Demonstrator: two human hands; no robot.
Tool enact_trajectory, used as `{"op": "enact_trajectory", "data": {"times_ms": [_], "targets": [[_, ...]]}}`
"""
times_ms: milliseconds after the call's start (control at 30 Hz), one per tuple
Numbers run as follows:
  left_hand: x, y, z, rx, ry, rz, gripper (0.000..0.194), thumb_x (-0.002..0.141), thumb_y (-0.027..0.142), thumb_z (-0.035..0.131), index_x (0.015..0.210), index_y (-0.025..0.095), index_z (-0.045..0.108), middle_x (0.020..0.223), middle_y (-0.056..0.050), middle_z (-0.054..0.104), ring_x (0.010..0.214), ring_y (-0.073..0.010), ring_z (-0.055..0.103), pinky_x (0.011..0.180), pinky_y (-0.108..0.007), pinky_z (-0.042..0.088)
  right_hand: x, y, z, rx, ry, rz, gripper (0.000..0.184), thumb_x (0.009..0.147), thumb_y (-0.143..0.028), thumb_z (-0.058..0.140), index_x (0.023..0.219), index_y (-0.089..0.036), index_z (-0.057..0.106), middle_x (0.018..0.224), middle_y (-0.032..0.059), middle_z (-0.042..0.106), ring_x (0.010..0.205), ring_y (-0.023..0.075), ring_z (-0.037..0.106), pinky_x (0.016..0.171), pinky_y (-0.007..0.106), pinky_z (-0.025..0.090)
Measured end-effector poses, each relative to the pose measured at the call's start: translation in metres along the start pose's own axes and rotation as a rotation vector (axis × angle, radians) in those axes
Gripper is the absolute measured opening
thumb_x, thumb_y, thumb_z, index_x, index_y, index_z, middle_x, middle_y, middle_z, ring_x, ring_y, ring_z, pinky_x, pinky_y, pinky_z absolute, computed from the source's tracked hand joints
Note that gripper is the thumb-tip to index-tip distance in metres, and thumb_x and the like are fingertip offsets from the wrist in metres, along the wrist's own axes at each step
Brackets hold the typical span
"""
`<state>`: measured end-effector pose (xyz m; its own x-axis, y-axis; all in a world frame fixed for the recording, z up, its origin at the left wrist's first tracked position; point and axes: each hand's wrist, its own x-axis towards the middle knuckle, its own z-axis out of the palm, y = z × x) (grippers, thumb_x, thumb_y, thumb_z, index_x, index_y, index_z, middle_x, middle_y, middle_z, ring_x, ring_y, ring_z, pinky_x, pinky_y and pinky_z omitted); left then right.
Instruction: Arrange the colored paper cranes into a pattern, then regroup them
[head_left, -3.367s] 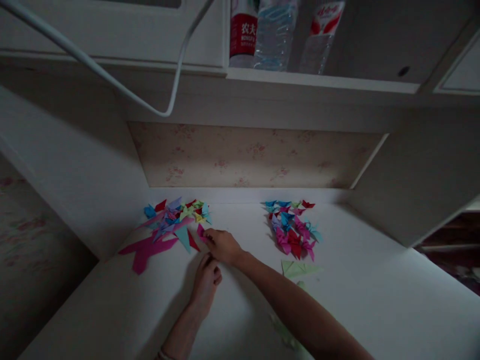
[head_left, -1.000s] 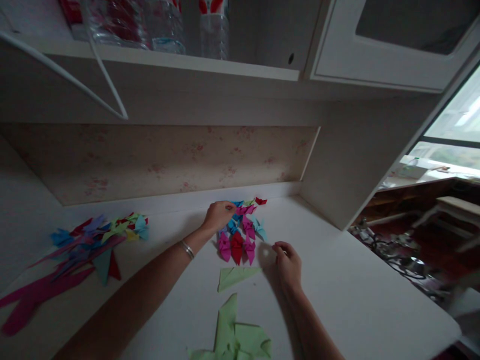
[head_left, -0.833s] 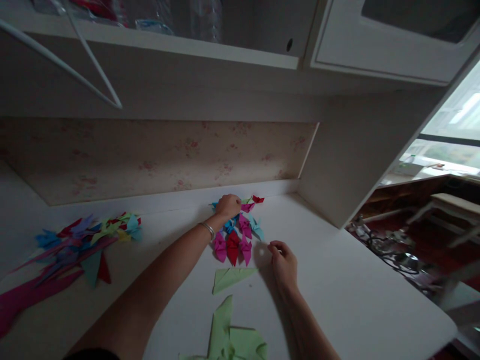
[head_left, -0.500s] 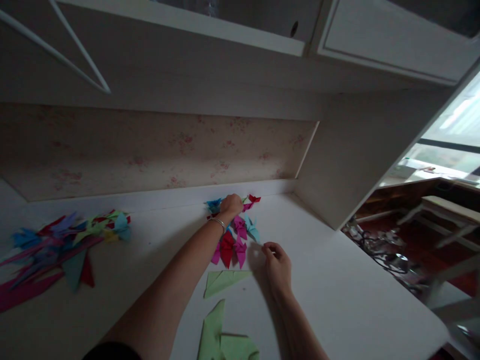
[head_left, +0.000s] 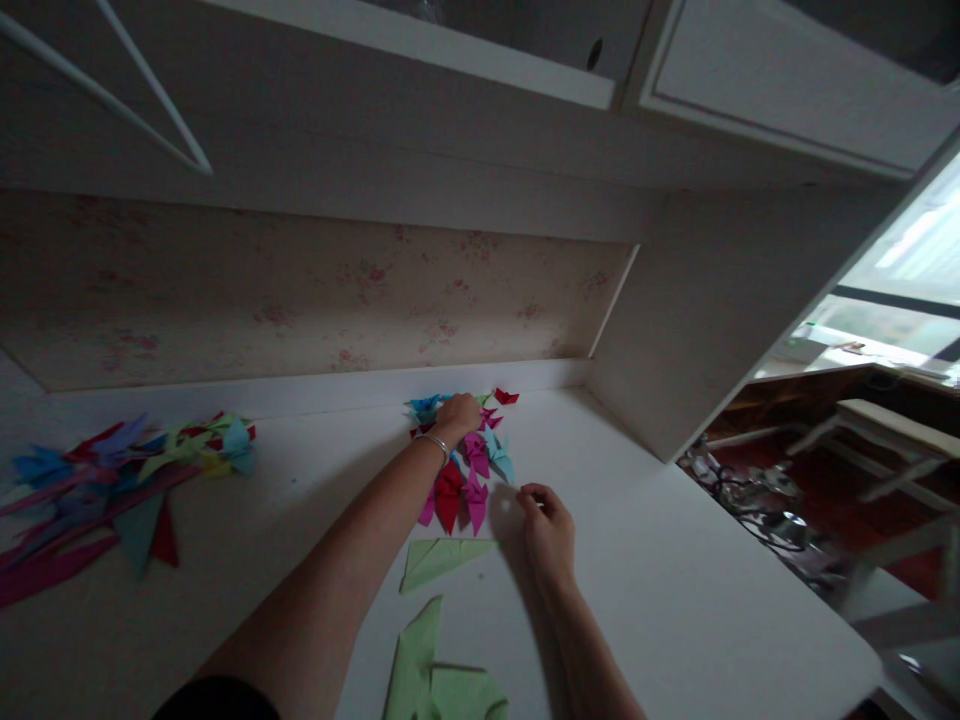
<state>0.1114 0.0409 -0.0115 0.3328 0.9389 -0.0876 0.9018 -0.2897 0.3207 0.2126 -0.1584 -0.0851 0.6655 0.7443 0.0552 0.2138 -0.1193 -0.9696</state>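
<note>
Folded paper figures lie in a cluster at the back of the white table: a red one, magenta ones, a light blue one and a blue one. My left hand, with a bracelet at the wrist, reaches in among them, its fingers curled down and hidden behind the back of the hand. Just right of the cluster, my right hand hovers low with curled fingers and thumb close together; no paper shows in it. Nearer me lie a flat green folded paper and larger green paper pieces.
A heap of colourful folded paper lies on the left of the table. Above hangs a shelf with a white wire loop. A side panel bounds the right. Beyond the edge stands a stool.
Both hands stay at almost the same places by the cluster. The whole view has shifted slightly, so the table and papers appear a little further left.
</note>
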Motion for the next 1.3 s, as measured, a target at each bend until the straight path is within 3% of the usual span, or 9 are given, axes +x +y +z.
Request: {"op": "enact_trajectory", "data": {"times_ms": [133, 300, 500, 767, 867, 933, 1067, 1200, 1300], "targets": [[0.0, -0.001, 0.002, -0.014, -0.027, -0.017, 0.033, 0.09, 0.039, 0.056, 0.11, 0.014, 0.062, 0.111, -0.009, 0.066, 0.1, -0.021, 0.063, 0.088, -0.043, 0.051, 0.0, 0.0, 0.0, -0.001, -0.017, 0.029, 0.033, 0.068, -0.048, 0.057, 0.081, -0.02, 0.069, 0.057, -0.0023, 0.061, 0.049, 0.0147, 0.05, 0.047, 0.025, 0.035], [-0.003, -0.002, -0.004, -0.087, -0.016, -0.024, 0.031, 0.087, 0.038, 0.059, 0.102, 0.013, 0.066, 0.106, -0.011, 0.069, 0.098, -0.0216, 0.065, 0.085, -0.039, 0.051, 0.0, 0.0, -0.001, 0.002, -0.028, 0.037, 0.032, 0.069, -0.046, 0.057, 0.082, -0.02, 0.07, 0.059, -0.0013, 0.062, 0.052, 0.0157, 0.052, 0.049, 0.025, 0.036], [-0.026, -0.011, -0.024, -0.276, 0.079, 0.034, 0.018, 0.075, 0.019, 0.06, 0.082, 0.009, 0.075, 0.097, -0.016, 0.073, 0.098, -0.0254, 0.065, 0.08, -0.027, 0.046, 0.0, 0.0, -0.004, -0.003, -0.049, -0.007, 0.03, 0.072, -0.043, 0.056, 0.083, -0.019, 0.069, 0.064, -0.001, 0.064, 0.057, 0.0157, 0.053, 0.052, 0.024, 0.037], [-0.133, -0.057, -0.041, -0.641, 0.166, -0.01, 0.028, 0.08, 0.018, 0.048, 0.098, 0.013, 0.07, 0.088, -0.004, 0.071, 0.065, -0.0107, 0.059, 0.056, -0.019, 0.042, -0.003, -0.004, -0.007, -0.03, -0.061, 0.033, 0.037, 0.069, -0.047, 0.058, 0.087, -0.018, 0.07, 0.06, -0.0013, 0.062, 0.05, 0.0159, 0.051, 0.049, 0.026, 0.037], [-0.183, -0.085, -0.045, -0.792, 0.133, -0.073, 0.029, 0.079, 0.022, 0.048, 0.103, 0.016, 0.065, 0.073, 0.001, 0.063, 0.047, -0.0061, 0.046, 0.042, -0.018, 0.03, -0.003, -0.003, -0.009, -0.063, -0.047, 0.013, 0.038, 0.067, -0.048, 0.058, 0.088, -0.018, 0.07, 0.065, 0.0004, 0.065, 0.052, 0.0168, 0.053, 0.051, 0.027, 0.039], [-0.214, -0.107, -0.044, -1.08, 0.061, -0.142, 0.026, 0.075, 0.024, 0.055, 0.098, 0.017, 0.063, 0.06, 0.006, 0.05, 0.043, -0.0051, 0.039, 0.039, -0.017, 0.022, -0.004, -0.003, -0.012, -0.101, -0.043, -0.007, 0.039, 0.067, -0.048, 0.058, 0.088, -0.018, 0.07, 0.066, 0.0014, 0.066, 0.054, 0.0175, 0.054, 0.052, 0.028, 0.039], [-0.268, -0.157, -0.03, -1.467, 0.052, -0.262, 0.029, 0.068, 0.027, 0.065, 0.095, 0.018, 0.06, 0.061, 0.009, 0.044, 0.043, -0.0028, 0.035, 0.039, -0.018, 0.017, -0.006, -0.004, -0.015, -0.179, -0.027, -0.029, 0.039, 0.067, -0.048, 0.057, 0.087, -0.017, 0.07, 0.065, 0.0028, 0.067, 0.056, 0.0197, 0.056, 0.054, 0.03, 0.04], [-0.311, -0.204, -0.009, -1.634, 0.149, -0.379, 0.03, 0.065, 0.027, 0.065, 0.092, 0.019, 0.057, 0.07, 0.007, 0.052, 0.04, -0.0007, 0.033, 0.038, -0.019, 0.01, -0.008, -0.007, -0.016, -0.281, -0.02, -0.027, 0.039, 0.068, -0.048, 0.054, 0.089, -0.02, 0.07, 0.066, 0.0035, 0.068, 0.061, 0.023, 0.059, 0.059, 0.033, 0.041], [-0.332, -0.223, -0.001, -1.724, 0.144, -0.453, 0.027, 0.065, 0.032, 0.065, 0.088, 0.022, 0.054, 0.055, 0.012, 0.038, 0.036, -0.0009, 0.02, 0.039, -0.019, 0.007, -0.008, -0.009, -0.016, -0.337, -0.018, -0.018, 0.038, 0.069, -0.049, 0.054, 0.09, -0.022, 0.07, 0.069, 0.004, 0.069, 0.066, 0.025, 0.06, 0.063, 0.034, 0.042]]}}
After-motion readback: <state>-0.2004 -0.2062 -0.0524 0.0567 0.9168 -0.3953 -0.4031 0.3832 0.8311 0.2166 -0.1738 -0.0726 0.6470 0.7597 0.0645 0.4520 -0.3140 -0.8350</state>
